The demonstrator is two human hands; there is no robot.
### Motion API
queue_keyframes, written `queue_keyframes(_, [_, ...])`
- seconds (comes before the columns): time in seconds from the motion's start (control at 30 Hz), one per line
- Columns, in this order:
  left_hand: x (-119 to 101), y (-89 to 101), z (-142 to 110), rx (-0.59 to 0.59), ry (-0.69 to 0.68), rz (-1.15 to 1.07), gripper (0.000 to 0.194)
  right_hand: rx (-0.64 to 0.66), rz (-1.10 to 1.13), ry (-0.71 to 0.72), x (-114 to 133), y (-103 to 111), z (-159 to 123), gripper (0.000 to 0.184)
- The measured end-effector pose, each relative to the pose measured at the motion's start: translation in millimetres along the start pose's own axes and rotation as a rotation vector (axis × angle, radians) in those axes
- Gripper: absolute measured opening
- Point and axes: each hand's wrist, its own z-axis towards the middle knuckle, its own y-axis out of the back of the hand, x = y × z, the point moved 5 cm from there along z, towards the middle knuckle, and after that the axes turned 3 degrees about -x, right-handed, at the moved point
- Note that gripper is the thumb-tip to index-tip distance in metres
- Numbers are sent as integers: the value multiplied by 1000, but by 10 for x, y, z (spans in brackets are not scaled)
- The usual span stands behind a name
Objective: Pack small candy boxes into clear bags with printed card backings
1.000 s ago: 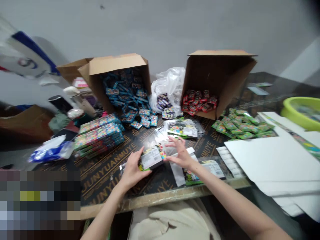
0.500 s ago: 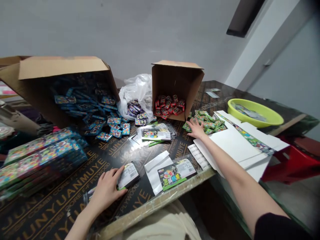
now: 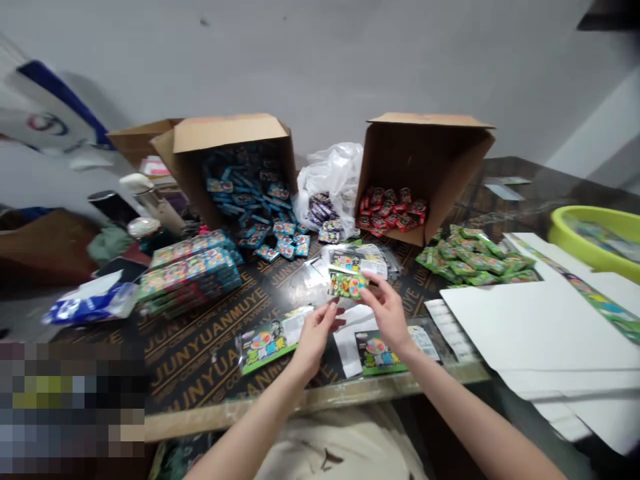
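My right hand (image 3: 387, 312) pinches a small green candy packet (image 3: 345, 285) between thumb and fingers, raised above the table. Just below and left of that packet is my left hand (image 3: 315, 337), its fingers slightly apart with nothing visible in them. A printed clear-and-black pouch (image 3: 265, 343) lies flat beside my left wrist. Under my right forearm lies a similar pouch (image 3: 375, 353), partly over a white sheet (image 3: 347, 350). Beyond my hands is a loose pile of such pouches (image 3: 380, 260). More green packets (image 3: 475, 257) are heaped to the right.
Two open cartons stand at the back, one with blue packets (image 3: 250, 200), one with red packets (image 3: 393, 210). Between them sits a white plastic bag (image 3: 340, 167) with purple packets. Stacked boxes (image 3: 193, 267) are at left; white cardboard (image 3: 510, 327) and a yellow-green basin (image 3: 565, 230) at right.
My right hand reached to the green heap and came back with a packet. My left hand let go of the left pouch and moved right. The view swung right and back.
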Motion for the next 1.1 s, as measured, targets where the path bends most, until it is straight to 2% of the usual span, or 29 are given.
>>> queue_keyframes(0.07, [-16, 27, 7, -75, 17, -204, 39, 80, -93, 48, 47, -223, -245, 37])
queue_keyframes(0.13, [-33, 146, -7, -97, 32, -276, 34, 201, -261, 167, 120, -321, -368, 41])
queue_keyframes(0.23, [-18, 308, -69, -43, 77, -181, 34, 351, -451, 370, 225, -346, -392, 67])
queue_keyframes(0.3, [6, 353, -107, 31, 84, -76, 35, 453, -493, 407, 245, -366, -367, 82])
queue_keyframes(0.37, [22, 385, -115, 127, 57, 67, 40, 537, -514, 393, 233, -397, -345, 83])
queue_keyframes(0.43, [-2, 495, -80, 153, -67, 323, 45, 540, -551, 394, 213, -405, -315, 77])
queue_keyframes(0.5, [-54, 684, -20, 78, -263, 701, 54, 479, -615, 429, 181, -384, -268, 74])
queue_keyframes(0.57, [-69, 869, 31, 1, -413, 1071, 77, 436, -700, 470, 112, -367, -213, 74])
queue_keyframes(0.6, [-50, 939, 51, -3, -449, 1209, 87, 426, -745, 485, 65, -365, -186, 74])
queue_keyframes(0.67, [4, 1023, 69, 36, -480, 1361, 94, 421, -828, 491, -40, -375, -139, 74])
queue_keyframes(0.73, [18, 1045, 41, 62, -520, 1384, 96, 419, -875, 466, -127, -393, -113, 74])
queue_keyframes(0.8, [-11, 1036, -22, 61, -565, 1350, 100, 475, -857, 434, -179, -431, -122, 77])
queue_keyframes(0.97, [-123, 995, -193, 126, -632, 1279, 102, 759, -671, 380, -202, -573, -182, 85])
queue_keyframes(1.03, [-177, 1006, -217, 97, -639, 1275, 99, 703, -639, 372, -173, -594, -165, 93])
queue_keyframes(1.1, [-231, 1013, -220, 41, -642, 1275, 96, 504, -638, 355, -103, -569, -163, 92])
